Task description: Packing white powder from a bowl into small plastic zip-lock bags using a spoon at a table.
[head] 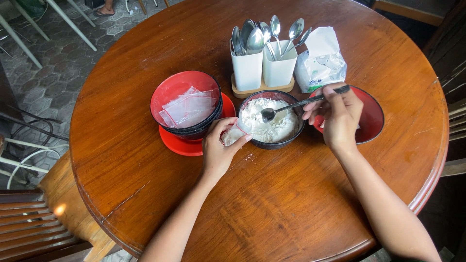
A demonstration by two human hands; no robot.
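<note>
Round wooden surface [272, 204] under everything. Black bowl [253, 140] of white powder at centre, between both hands. Right hand [340, 116] closed on spoon [296, 105], long axis running left, tip over the powder. Left hand [219, 148] pinching small bag [234, 135] at the bowl's near-left rim, touching it, mouth tilted toward the spoon.

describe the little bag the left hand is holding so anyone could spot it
On the round wooden table, find the dark bowl of white powder in the middle. At its left rim, the left hand holds a small clear bag part-filled with powder, unlike the empty flat bags in the red bowl.
</note>
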